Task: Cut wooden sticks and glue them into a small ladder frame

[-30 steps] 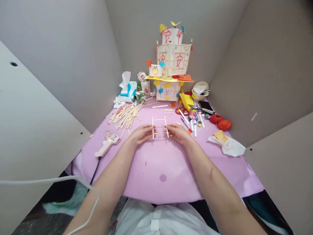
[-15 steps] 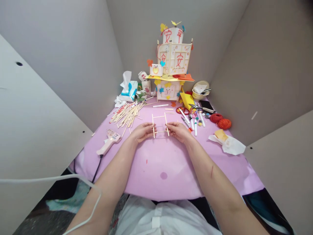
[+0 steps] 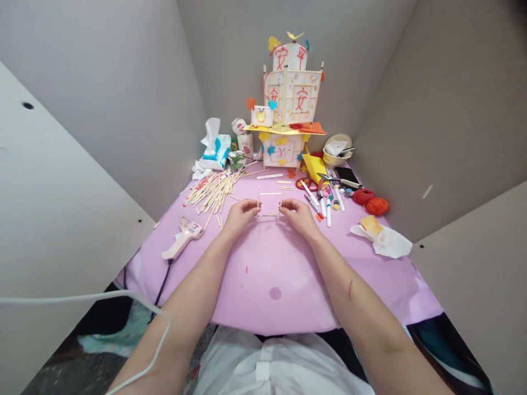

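A small frame of thin wooden sticks is held between my two hands over the pink tablecloth. My left hand pinches its left side, and my right hand pinches the right side. Two crosspieces join the side sticks. Beyond the frame lie a white stick-like piece and a few short sticks. A heap of loose wooden sticks is to the left, past my left hand, and a pale pink glue gun rests nearer me.
At the back stands a tiered paper-and-stick lantern. A tissue pack is left of it; a bowl is right. Markers, pliers, red yarn balls and crumpled white paper lie on the right. A white cable crosses the lower left.
The stick frame has tipped and its sides now look more upright and shorter. Both hands moved slightly away from me, keeping their pinch on it.
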{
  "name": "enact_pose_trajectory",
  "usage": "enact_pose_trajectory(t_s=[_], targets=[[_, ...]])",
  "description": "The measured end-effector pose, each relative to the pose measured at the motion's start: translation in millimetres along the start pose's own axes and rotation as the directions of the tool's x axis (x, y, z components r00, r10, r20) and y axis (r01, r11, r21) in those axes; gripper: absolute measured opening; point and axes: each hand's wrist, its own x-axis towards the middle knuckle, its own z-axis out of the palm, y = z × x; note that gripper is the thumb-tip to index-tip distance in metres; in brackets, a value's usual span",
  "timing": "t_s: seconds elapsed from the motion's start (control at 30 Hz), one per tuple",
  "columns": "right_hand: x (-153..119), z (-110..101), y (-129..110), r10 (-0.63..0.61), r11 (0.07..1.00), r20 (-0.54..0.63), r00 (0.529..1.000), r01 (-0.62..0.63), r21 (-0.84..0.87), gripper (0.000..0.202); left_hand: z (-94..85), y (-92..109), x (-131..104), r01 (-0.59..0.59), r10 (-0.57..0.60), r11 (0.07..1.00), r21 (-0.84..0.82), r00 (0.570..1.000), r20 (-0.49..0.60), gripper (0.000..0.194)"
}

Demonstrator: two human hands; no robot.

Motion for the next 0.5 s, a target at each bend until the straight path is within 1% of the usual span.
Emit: enact_pose_trajectory(t_s=[0.13, 0.27, 0.5], targets=[[-1.2, 0.3, -2.3, -0.052, 0.998, -0.025, 0.998, 0.05, -0.05, 0.017, 0.0, 0.1, -0.3, -0.061, 0.064, 0.991, 0.115, 0.998, -0.022, 0.023], [-2.1, 2.2, -3.2, -0.104, 0.991, -0.061, 0.993, 0.099, -0.087, 0.017, 1.7, 2.1, -2.0, -0.107, 0.115, 0.976, 0.188, 0.993, -0.032, 0.021], [-1.7, 4.2, 3.8, -0.117, 0.987, -0.062, 0.991, 0.109, -0.115, 0.015, 4.2, -0.7, -3.9, -0.139, 0.146, 0.949, 0.282, 0.989, -0.005, 0.017]])
